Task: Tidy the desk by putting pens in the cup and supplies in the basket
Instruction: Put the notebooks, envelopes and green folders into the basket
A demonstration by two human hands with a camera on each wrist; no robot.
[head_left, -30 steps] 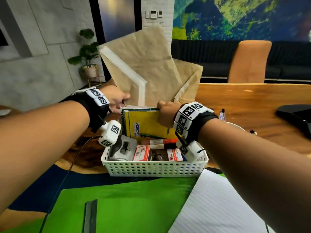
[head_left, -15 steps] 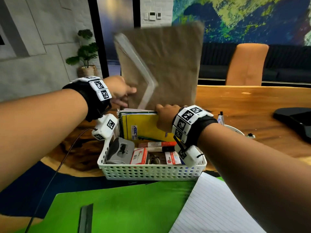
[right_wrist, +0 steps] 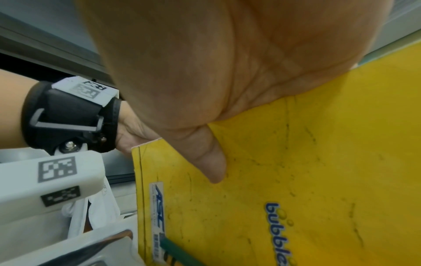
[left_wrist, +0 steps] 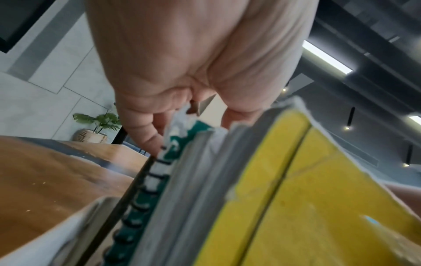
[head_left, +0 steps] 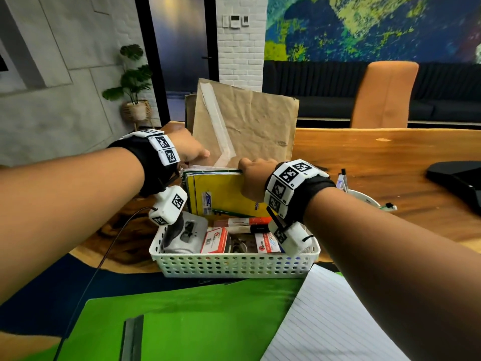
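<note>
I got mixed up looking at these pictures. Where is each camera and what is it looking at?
Head: worn on the head, looking down at basket, both forearms, both hands.
Left wrist: looks along left hand at notebooks' edges.
Right wrist: looks along right hand, thumb on yellow notebook; the other wrist shows.
Shared: yellow notebook in all three.

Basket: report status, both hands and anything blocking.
Left hand grips the brown envelope upright behind the notebooks. Right hand holds the yellow notebook top edge. Basket already crowded; no obstruction seen.
</note>
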